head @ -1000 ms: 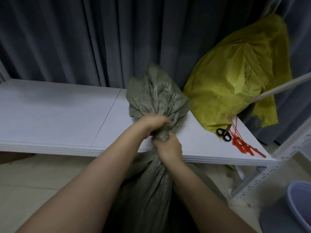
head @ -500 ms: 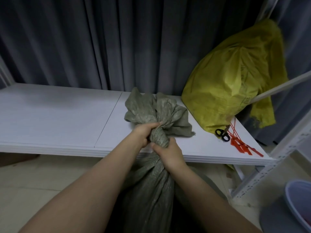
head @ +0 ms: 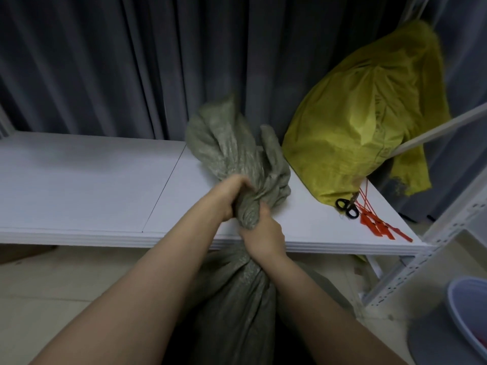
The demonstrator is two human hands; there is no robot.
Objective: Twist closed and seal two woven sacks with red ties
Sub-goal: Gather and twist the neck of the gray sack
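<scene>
A dark grey curtain (head: pixel 131 61) hangs in folds across the whole background, and in front of it runs a low white shelf (head: pixel 92 185) made of two boards butted together. Pale floor (head: pixel 66 280) shows beneath its front edge.

I hold the grey-green sack (head: pixel 237 299) by its gathered neck. Its body stands on the floor in front of the shelf, between my forearms, and the neck rises to about the shelf's front edge. My left hand (head: pixel 229 196) is the upper one: its fingers are curled tight round the twisted neck from the left. My right hand (head: pixel 263 233) grips the same neck just below it, thumb up against the cloth, and the two hands almost touch. Above my left hand the loose top of the sack fans out in crumpled folds over the shelf, in front of the curtain.

The yellow sack (head: pixel 355 133) sits on the right end of the shelf, bulging and leaning back against the curtain. A thin white bar (head: pixel 434 130) crosses in front of its right side, and a flap of yellow cloth hangs down past it.

At the foot of the yellow sack lie scissors (head: pixel 346 208) with black handles, their blades pointing in under the sack. Just beside them the red ties (head: pixel 376 225) lie in a loose bundle near the shelf's right front corner, untouched.

To the right stands a white perforated rack post (head: pixel 421 262), and beyond it, at the lower right edge, the rim of a pale basin (head: pixel 463 312).
</scene>
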